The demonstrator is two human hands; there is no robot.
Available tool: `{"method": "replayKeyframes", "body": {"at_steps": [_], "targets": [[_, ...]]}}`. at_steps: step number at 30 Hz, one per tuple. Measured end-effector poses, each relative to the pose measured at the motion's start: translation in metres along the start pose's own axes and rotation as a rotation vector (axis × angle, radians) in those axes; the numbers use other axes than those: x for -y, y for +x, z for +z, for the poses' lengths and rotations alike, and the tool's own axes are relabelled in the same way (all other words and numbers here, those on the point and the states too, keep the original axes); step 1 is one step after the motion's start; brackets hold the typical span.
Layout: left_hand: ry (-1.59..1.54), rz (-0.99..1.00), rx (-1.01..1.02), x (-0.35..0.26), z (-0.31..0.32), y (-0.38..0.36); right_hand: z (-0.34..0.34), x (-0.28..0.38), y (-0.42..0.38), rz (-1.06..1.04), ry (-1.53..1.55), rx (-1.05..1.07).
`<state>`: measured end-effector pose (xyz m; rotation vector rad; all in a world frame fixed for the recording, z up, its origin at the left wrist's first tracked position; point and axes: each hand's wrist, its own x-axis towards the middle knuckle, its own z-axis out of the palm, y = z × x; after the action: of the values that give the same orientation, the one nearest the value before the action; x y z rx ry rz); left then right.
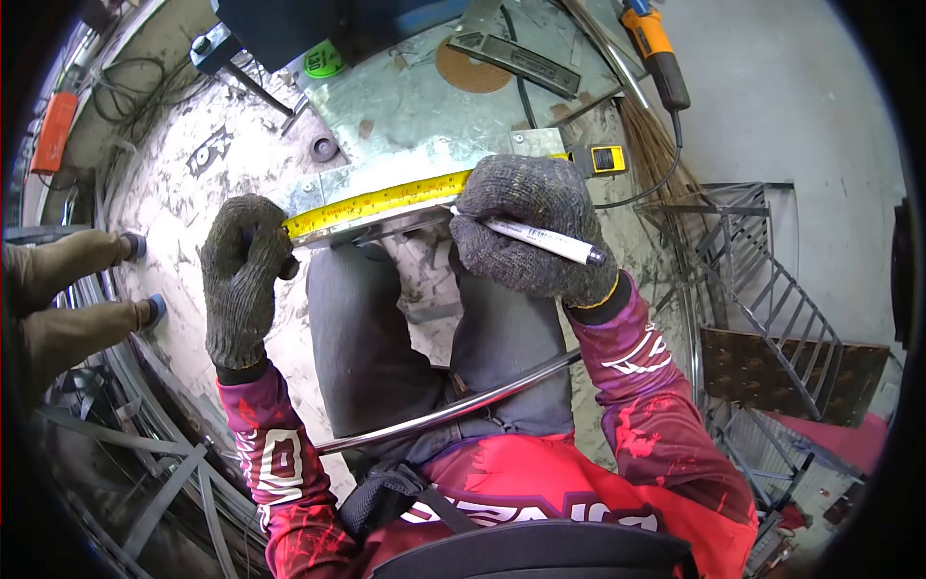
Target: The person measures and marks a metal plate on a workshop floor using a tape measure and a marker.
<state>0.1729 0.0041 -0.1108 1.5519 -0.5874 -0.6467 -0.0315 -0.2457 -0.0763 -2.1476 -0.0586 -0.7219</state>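
A yellow tape measure blade stretches along the near edge of a metal sheet in front of my knees. My left hand, in a dark grey knitted glove, is closed with thumb and fingers at the blade's left end. My right hand, gloved the same way, grips a white marker pen. Its tip points left, close to the sheet's near edge. The right glove covers part of the blade. Beyond that hand, the yellow and black tape measure case sits at the sheet's right end.
A shiny metal pipe crosses my lap. On the metal surface lie a brown disc and a flat steel bar. An orange and blue power tool is upper right. Another person's legs show at left. A metal frame stands right.
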Motion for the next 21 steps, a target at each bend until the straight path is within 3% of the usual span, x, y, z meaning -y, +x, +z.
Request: {"method": "replayKeyframes", "body": {"at_steps": [11,13,21], "targets": [[-0.027,0.017,0.000,0.0034,-0.0010,0.0000,0.0013,-0.0006,-0.0029,0.050,0.007,0.050],[-0.030,0.015,-0.005,0.0035,-0.0009,0.0001,0.0079,-0.0014,-0.0029,0.058,0.024,-0.055],[-0.033,0.011,-0.004,0.0032,-0.0008,-0.0004,0.0077,0.0005,-0.0031,0.054,-0.004,-0.068]]}}
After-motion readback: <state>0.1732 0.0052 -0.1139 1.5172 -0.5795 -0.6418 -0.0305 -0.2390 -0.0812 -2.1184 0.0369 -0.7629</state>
